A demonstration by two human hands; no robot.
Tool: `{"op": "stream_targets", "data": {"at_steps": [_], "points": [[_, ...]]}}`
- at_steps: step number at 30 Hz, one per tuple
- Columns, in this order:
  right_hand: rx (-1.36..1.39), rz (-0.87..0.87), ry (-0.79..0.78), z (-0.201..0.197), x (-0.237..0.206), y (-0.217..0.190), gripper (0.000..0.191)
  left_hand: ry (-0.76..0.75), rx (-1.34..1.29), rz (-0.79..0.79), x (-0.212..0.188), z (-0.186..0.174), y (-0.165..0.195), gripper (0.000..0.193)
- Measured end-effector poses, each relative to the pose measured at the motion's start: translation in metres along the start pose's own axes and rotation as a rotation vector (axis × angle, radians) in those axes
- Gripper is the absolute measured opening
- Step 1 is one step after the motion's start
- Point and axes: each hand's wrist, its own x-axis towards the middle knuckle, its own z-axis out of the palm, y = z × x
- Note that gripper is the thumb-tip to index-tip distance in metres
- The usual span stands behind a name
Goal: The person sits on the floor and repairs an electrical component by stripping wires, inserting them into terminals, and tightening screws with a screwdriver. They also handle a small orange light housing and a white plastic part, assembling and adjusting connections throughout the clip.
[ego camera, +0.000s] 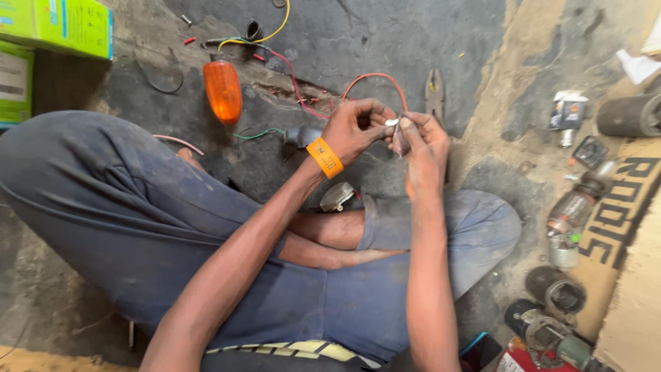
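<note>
Both hands meet above the crossed legs. The left hand (358, 127), an orange wristband (325, 157) on its wrist, pinches a small silvery part (392, 122); the right hand (421, 141) is closed round a small dark piece (401, 143) just below it (too small to tell more). A red wire (368, 77) loops over the floor (385, 34) behind them, near grey pliers (434, 93). An orange lamp lens (223, 89) lies further left, green boxes (62, 24) in the corner. Greasy cylindrical motor parts (554, 293) crowd the right side beside cardboard (630, 207).
</note>
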Motion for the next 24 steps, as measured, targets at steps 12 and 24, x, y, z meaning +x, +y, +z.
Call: {"op": "stream_targets", "data": {"at_steps": [12, 24], "points": [[0.146, 0.108, 0.014, -0.002, 0.003, 0.014, 0.013, 0.093, 0.249, 0.092, -0.004, 0.003, 0.008, 0.014], [-0.009, -0.001, -0.053, -0.002, -0.005, 0.018, 0.016, 0.125, 0.513, 0.227, -0.006, -0.004, 0.011, 0.017]]}}
